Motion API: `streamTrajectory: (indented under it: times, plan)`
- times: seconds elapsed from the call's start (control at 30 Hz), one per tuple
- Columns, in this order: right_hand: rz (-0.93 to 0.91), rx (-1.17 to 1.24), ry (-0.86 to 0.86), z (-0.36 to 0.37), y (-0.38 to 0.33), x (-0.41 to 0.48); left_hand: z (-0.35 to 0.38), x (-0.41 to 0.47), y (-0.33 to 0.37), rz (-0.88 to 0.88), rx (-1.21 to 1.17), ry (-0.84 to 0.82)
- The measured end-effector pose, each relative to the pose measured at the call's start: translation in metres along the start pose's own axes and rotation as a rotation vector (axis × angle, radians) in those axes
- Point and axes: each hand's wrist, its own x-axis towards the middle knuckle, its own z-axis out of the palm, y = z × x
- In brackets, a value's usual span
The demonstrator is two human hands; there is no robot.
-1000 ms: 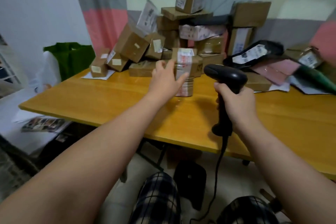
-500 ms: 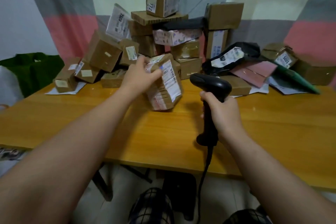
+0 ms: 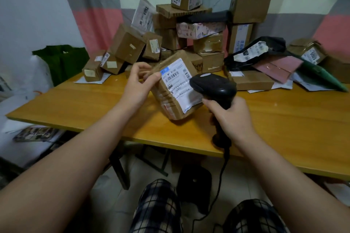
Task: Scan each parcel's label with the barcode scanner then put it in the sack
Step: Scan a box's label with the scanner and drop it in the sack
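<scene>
My left hand [image 3: 138,81] grips the upper left edge of a taped brown parcel [image 3: 170,104] at the centre of the frame, tilting it so its white label [image 3: 180,83] faces up towards me. Its lower corner sits at the wooden table [image 3: 85,104]; I cannot tell whether it rests there. My right hand [image 3: 233,117] is wrapped round the handle of the black barcode scanner [image 3: 214,87], whose head hangs just over the label's right side.

I judge I am in the middle of scanning this one, so it is not yet bagged. A large pile of parcels [image 3: 189,30] fills the upper centre and right, so most of the work looks to be left. At the left edge stand a green bag [image 3: 60,60] and some white plastic [image 3: 37,75]; I cannot tell which is the sack, or what it holds.
</scene>
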Motion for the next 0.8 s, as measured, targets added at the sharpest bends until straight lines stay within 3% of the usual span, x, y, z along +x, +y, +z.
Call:
streamTrajectory:
  times: [0.17, 0.8]
  plan:
    - [-0.109, -0.102, -0.009, 0.007, -0.003, -0.014, -0.002, -0.001, 0.01, 0.075, 0.143, -0.032]
    - [-0.069, -0.405, -0.112, -0.034, -0.063, -0.023, 0.006, 0.001, 0.009, -0.018, 0.039, 0.096]
